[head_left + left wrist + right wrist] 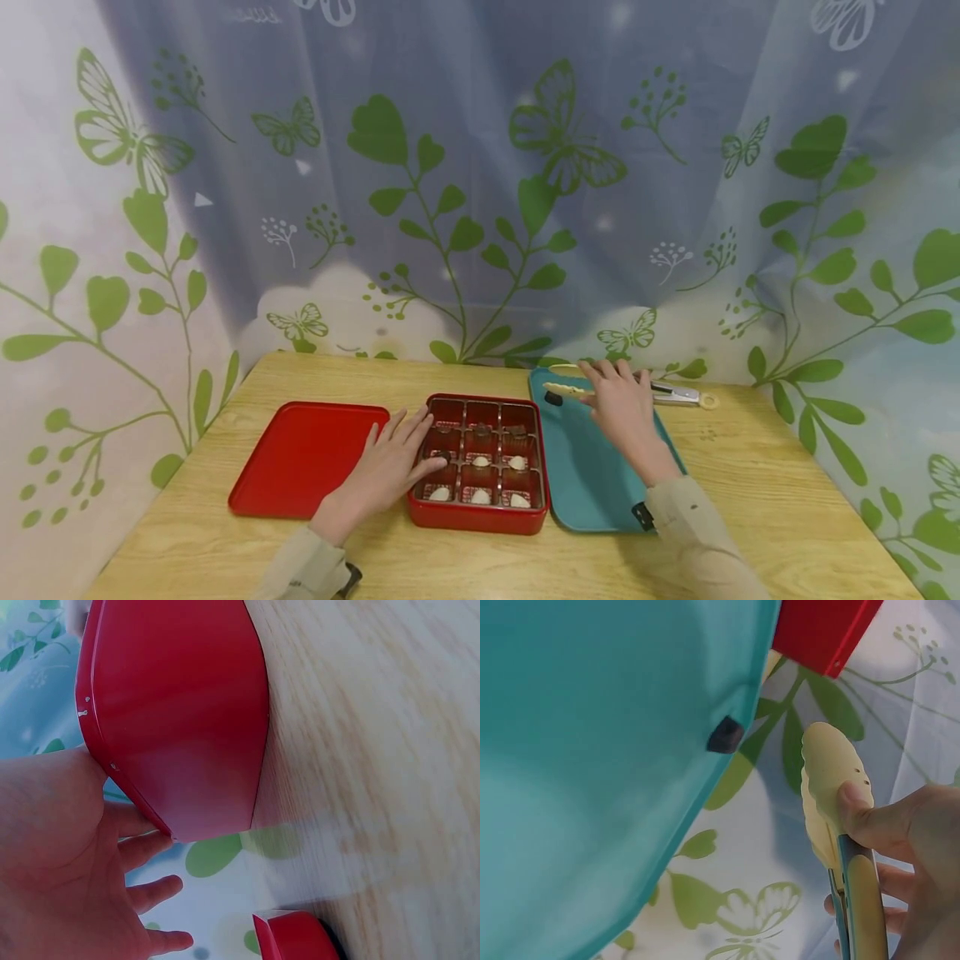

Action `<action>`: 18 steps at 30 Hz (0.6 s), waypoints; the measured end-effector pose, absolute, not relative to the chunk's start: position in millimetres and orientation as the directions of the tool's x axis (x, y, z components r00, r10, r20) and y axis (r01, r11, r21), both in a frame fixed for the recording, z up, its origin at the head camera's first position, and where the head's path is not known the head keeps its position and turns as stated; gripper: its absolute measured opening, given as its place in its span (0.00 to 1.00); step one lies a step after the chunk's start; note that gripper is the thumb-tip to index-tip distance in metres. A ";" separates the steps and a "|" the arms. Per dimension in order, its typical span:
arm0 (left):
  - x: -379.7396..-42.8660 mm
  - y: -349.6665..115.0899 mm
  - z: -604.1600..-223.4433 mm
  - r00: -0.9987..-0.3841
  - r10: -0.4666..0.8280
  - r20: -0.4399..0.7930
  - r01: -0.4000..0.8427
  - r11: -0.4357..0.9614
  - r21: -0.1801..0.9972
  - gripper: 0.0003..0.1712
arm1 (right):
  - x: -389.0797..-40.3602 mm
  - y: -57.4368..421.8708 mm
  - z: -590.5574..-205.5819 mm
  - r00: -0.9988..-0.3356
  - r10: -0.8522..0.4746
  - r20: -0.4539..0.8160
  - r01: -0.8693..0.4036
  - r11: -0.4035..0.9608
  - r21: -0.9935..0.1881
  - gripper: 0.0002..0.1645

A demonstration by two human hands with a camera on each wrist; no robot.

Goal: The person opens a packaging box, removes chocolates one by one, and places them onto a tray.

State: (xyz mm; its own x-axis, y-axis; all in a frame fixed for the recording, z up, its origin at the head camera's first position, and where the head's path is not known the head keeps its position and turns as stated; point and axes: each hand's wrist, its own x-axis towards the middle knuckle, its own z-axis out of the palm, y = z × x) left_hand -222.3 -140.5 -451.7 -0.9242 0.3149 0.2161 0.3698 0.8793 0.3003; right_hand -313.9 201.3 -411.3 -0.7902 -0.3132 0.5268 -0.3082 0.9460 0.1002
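Note:
My left hand (384, 468) rests on the left rim of a red box (480, 520), its fingers straight and spread. The box has a divided insert with white pieces and dark brown pieces in its compartments. In the left wrist view the palm lies along the rim of the red box (180, 720). My right hand (622, 417) grips a pair of tongs (671, 394) with cream scalloped tips, held over the teal tray (600, 492). One dark chocolate-like piece (553, 399) lies on the tray just below the tongs' tips, which stand apart with nothing between them.
A flat red lid (311, 458) lies on the wooden table (495, 575) to the left of the box. The tray stands close along the box's right side. Behind the table hangs a curtain (465, 208) printed with leaves and butterflies.

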 end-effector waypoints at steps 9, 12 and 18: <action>-221.7 -140.6 -450.7 -0.923 0.316 0.219 0.372 0.879 0.298 0.42 | -302.5 173.4 -392.4 -0.717 -0.436 0.544 -0.395 0.897 0.199 0.33; -221.6 -140.6 -450.6 -0.923 0.316 0.218 0.372 0.879 0.298 0.42 | -298.8 161.7 -386.5 -0.695 -0.496 0.520 -0.435 0.866 0.245 0.32; -222.2 -139.6 -450.8 -0.926 0.312 0.212 0.365 0.882 0.299 0.42 | -296.5 140.0 -377.3 -0.651 -0.629 0.424 -0.507 0.776 0.375 0.34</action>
State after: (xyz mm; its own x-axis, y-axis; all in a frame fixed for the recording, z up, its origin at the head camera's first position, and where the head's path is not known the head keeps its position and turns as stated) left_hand -222.2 -139.6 -450.8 -0.9262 0.3116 0.2124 0.3651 0.8817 0.2987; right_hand -296.5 140.0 -377.3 -0.6514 -0.6295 0.4236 -0.5067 0.7765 0.3746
